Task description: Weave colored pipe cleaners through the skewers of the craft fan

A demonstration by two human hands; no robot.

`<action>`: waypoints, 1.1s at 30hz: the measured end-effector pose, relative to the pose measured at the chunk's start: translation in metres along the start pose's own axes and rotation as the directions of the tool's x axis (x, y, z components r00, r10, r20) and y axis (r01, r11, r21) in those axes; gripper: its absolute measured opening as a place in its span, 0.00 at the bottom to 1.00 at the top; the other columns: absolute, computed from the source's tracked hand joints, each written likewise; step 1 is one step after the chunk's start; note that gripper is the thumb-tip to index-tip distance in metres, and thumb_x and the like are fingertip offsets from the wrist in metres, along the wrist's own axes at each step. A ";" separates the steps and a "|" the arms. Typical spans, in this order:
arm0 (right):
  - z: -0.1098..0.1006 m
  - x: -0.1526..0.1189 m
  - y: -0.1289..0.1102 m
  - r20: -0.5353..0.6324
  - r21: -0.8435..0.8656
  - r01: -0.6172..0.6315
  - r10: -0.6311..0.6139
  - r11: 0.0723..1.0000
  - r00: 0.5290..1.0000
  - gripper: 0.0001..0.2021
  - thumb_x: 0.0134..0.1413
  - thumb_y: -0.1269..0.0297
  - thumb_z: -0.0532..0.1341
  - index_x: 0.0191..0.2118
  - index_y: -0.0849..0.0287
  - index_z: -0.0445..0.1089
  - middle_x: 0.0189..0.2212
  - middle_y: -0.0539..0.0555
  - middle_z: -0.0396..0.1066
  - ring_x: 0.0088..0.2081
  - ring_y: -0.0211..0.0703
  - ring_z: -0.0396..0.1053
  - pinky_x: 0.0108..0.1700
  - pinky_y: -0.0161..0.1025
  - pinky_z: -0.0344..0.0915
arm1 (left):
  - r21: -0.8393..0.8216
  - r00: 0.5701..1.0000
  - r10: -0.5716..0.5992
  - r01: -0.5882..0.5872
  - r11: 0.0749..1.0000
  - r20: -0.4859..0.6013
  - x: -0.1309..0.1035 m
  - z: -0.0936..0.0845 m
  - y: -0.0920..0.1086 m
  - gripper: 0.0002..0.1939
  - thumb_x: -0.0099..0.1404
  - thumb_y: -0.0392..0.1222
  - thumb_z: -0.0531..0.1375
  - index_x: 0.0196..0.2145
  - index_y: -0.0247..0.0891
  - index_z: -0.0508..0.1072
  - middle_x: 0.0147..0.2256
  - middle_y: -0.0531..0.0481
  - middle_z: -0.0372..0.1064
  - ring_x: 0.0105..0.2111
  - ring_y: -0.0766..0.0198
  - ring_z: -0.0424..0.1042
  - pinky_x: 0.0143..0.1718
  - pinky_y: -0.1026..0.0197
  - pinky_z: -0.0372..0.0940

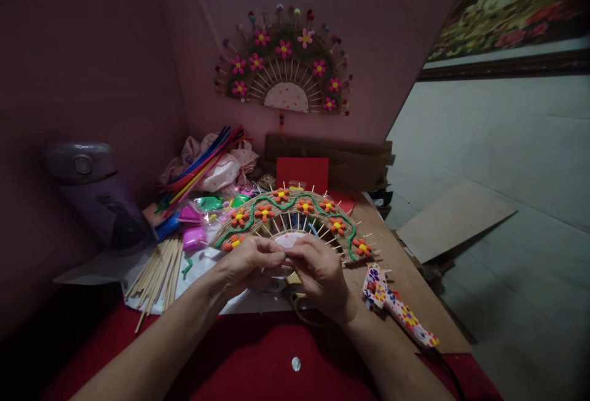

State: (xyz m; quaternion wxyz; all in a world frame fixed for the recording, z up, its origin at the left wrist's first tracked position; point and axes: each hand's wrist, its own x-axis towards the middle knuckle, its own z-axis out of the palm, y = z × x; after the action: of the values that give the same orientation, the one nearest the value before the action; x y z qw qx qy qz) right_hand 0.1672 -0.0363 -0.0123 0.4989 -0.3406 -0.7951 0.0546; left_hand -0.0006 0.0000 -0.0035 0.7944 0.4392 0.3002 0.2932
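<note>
My left hand (pixel 251 261) and my right hand (pixel 321 269) meet in front of me with their fingertips pinched together. Whatever is between the fingertips is too small to make out; a thin light-blue strip (pixel 313 229) shows just above my right hand. Right behind both hands lies a half-round fan (pixel 295 206) of twine and sticks, with orange flowers and a wavy green line. Scissors (pixel 300 310) lie partly hidden under my right hand. A patterned glue gun (pixel 400 307) rests to the right.
Wooden sticks (pixel 159 273) and a purple bottle (pixel 104 204) are at the left. Colored strips (pixel 203 171) and bagged clay (pixel 192 236) lie behind them. A finished fan (pixel 284 69) hangs on the pink board (pixel 378 38). Cardboard (pixel 415 290) extends under the glue gun.
</note>
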 end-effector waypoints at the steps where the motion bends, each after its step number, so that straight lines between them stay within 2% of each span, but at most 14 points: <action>1: 0.000 0.000 0.001 0.004 -0.011 0.013 -0.013 1.000 1.000 0.07 0.55 0.73 0.56 0.38 0.57 0.68 0.32 0.54 0.68 0.37 0.42 0.66 0.39 0.41 0.65 | 0.006 1.000 -0.002 0.002 1.000 0.004 0.001 -0.001 0.000 0.13 0.47 0.42 0.68 0.23 0.30 0.70 0.14 0.57 0.56 0.12 0.78 0.49 0.13 0.70 0.39; 6: 0.004 -0.005 0.003 0.007 -0.070 0.053 -0.053 0.996 0.999 0.09 0.55 0.74 0.54 0.39 0.58 0.67 0.32 0.55 0.67 0.37 0.43 0.65 0.39 0.42 0.65 | -0.002 1.000 0.008 -0.009 1.000 -0.027 0.003 -0.001 -0.003 0.14 0.45 0.42 0.69 0.24 0.30 0.71 0.14 0.57 0.57 0.12 0.78 0.48 0.13 0.70 0.38; 15: 0.009 -0.011 -0.006 -0.043 -0.087 0.041 -0.045 0.995 0.998 0.11 0.54 0.78 0.52 0.38 0.58 0.65 0.31 0.54 0.65 0.36 0.43 0.63 0.39 0.42 0.64 | -0.064 0.990 -0.013 0.004 0.998 -0.142 0.004 0.012 -0.007 0.15 0.37 0.37 0.70 0.18 0.32 0.66 0.11 0.58 0.55 0.10 0.77 0.47 0.13 0.69 0.37; 19: 0.011 -0.014 -0.004 -0.066 -0.091 0.037 -0.043 0.995 0.997 0.11 0.54 0.78 0.52 0.39 0.58 0.66 0.32 0.54 0.65 0.36 0.42 0.64 0.38 0.41 0.64 | -0.072 0.992 0.014 -0.023 0.997 -0.124 0.004 0.011 -0.008 0.15 0.39 0.38 0.70 0.19 0.32 0.66 0.13 0.56 0.58 0.11 0.77 0.49 0.13 0.69 0.40; 24: 0.012 -0.010 0.002 -0.144 -0.062 0.003 -0.012 0.998 0.990 0.13 0.53 0.78 0.55 0.42 0.56 0.66 0.36 0.54 0.67 0.39 0.42 0.66 0.41 0.40 0.65 | -0.100 0.995 0.059 -0.067 0.993 -0.083 0.004 0.010 -0.008 0.13 0.46 0.41 0.68 0.22 0.32 0.68 0.15 0.56 0.57 0.14 0.77 0.51 0.14 0.72 0.42; 28: 0.009 -0.006 0.001 -0.175 -0.022 -0.065 0.060 0.998 0.983 0.14 0.53 0.75 0.57 0.45 0.56 0.66 0.38 0.55 0.68 0.41 0.43 0.67 0.42 0.41 0.66 | -0.119 0.993 0.104 -0.109 0.987 -0.050 0.003 0.011 -0.007 0.11 0.50 0.40 0.67 0.25 0.32 0.70 0.17 0.56 0.57 0.15 0.77 0.51 0.13 0.72 0.43; 30: 0.008 -0.005 -0.001 -0.172 0.010 -0.083 0.083 0.997 0.982 0.13 0.53 0.75 0.57 0.44 0.57 0.67 0.38 0.55 0.68 0.41 0.42 0.67 0.42 0.40 0.66 | -0.118 0.993 0.114 -0.118 0.986 -0.040 0.003 0.012 -0.007 0.11 0.51 0.41 0.66 0.26 0.32 0.70 0.18 0.56 0.57 0.15 0.77 0.51 0.13 0.72 0.43; 33: 0.007 -0.004 -0.001 -0.168 0.024 -0.044 0.047 0.999 0.985 0.11 0.53 0.77 0.57 0.41 0.56 0.68 0.37 0.53 0.68 0.41 0.41 0.67 0.42 0.40 0.66 | -0.108 0.993 0.111 -0.114 0.988 -0.031 0.002 0.012 -0.006 0.12 0.51 0.42 0.66 0.24 0.32 0.69 0.17 0.57 0.55 0.15 0.77 0.49 0.13 0.72 0.43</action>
State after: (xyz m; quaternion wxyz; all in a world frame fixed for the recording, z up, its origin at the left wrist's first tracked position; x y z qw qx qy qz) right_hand 0.1618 -0.0376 -0.0189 0.5665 -0.3570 -0.7414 0.0448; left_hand 0.0114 -0.0073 -0.0038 0.7957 0.4074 0.2681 0.3591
